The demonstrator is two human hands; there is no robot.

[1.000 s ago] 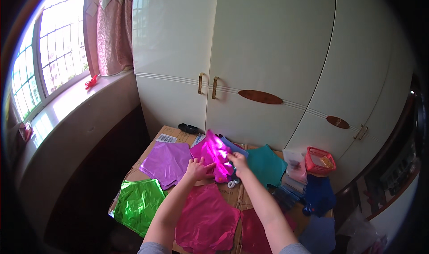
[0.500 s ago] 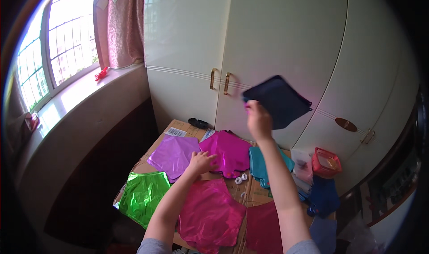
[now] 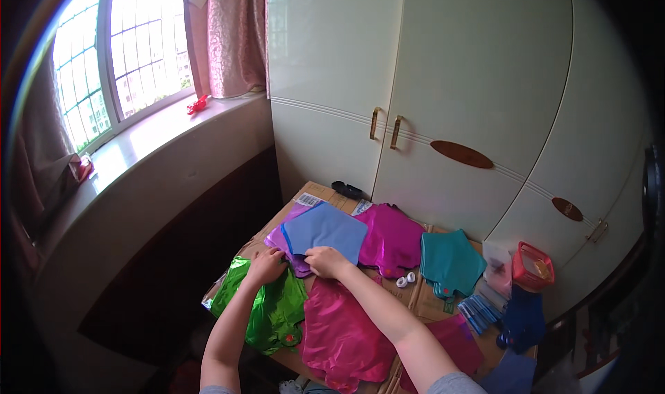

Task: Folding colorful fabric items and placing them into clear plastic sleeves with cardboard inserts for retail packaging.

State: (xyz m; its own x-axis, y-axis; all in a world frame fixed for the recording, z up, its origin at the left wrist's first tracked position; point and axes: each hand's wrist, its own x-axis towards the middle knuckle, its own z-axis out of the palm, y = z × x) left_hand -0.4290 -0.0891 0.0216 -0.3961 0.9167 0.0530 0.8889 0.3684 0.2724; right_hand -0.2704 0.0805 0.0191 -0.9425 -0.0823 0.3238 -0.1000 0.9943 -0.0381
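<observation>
A flat, matte blue cloth-like piece point(image 3: 325, 228) lies over the purple stack point(image 3: 277, 240), covering most of it. My right hand point(image 3: 328, 262) pinches the blue piece at its near edge. My left hand point(image 3: 267, 265) is closed at the same piece's near left corner, above the green shiny piece point(image 3: 280, 311); its fingertips are partly hidden. Just right of the blue piece is a magenta pile point(image 3: 391, 238). A pink shiny piece point(image 3: 346, 332) spreads below my right wrist, and a dark red one point(image 3: 454, 345) lies partly under my right forearm.
Flattened cardboard point(image 3: 433, 304) covers the table. Teal pieces point(image 3: 450, 259), two small white rings point(image 3: 406, 280), a red basket point(image 3: 533, 266) and dark blue pieces point(image 3: 523, 318) are on it. A black object point(image 3: 346, 190) sits near the white cabinet point(image 3: 478, 82). The window sill point(image 3: 159, 127) runs along the left.
My right hand has brought the raised dark-looking piece down and left onto the purple stack, where it shows blue. My left hand has moved to its near left corner. The view has shifted.
</observation>
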